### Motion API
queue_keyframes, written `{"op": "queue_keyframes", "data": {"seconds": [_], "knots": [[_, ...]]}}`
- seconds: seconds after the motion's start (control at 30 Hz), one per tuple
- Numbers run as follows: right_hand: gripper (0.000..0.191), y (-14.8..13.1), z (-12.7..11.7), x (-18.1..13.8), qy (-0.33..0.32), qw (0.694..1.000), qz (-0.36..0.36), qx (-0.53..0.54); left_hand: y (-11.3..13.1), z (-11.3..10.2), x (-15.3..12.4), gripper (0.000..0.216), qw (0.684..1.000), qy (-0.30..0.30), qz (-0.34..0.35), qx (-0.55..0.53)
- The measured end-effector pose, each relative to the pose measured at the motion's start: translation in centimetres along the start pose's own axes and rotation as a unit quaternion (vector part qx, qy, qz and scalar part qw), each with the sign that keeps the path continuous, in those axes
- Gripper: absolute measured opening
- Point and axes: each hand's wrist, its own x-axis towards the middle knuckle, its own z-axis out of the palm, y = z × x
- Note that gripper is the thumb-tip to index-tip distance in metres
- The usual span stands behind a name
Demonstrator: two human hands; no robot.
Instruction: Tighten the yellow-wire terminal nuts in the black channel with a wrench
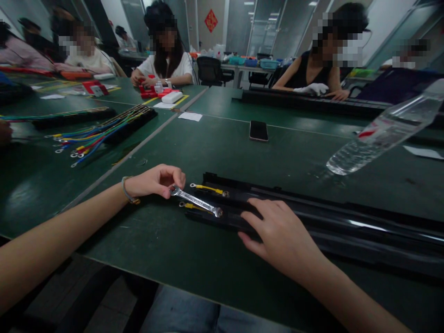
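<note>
A silver combination wrench (197, 200) is pinched at its near-left end by my left hand (157, 180). Its other end sits over a fastener inside a long black channel-shaped housing (312, 210). My right hand (274, 226) rests on that housing, fingers spread, just right of the wrench's end. Two short yellow wires with ring terminals stick out past the housing's left end: the upper yellow wire (210, 188) is bolted down at its right end, and the lower yellow wire (190, 206) is partly hidden behind the wrench.
A water bottle (374, 134) stands at the right, and a phone (258, 131) lies beyond the housing. Bundled coloured cables (100, 132) with ring terminals lie at the left on the green table (149, 245). Several people sit around, one with a white-gloved hand (314, 89).
</note>
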Motion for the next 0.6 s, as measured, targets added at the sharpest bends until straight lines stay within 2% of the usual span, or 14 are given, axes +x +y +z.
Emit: {"op": "queue_keyframes", "data": {"seconds": [0.3,0.5,0.6], "knots": [[0.025,0.0,-0.1,0.0,0.007,1.0,-0.004,0.004,1.0,1.1,-0.1,0.029,0.994,-0.109,-0.018,-0.023],[0.025,0.0,-0.1,0.0,0.013,1.0,-0.004,0.003,1.2,1.2,-0.1,0.028,0.994,-0.108,-0.026,-0.02],[0.025,0.0,-0.1,0.0,0.013,1.0,-0.005,0.001,1.1,1.0,-0.1,0.026,0.996,-0.08,-0.015,-0.026]]}}
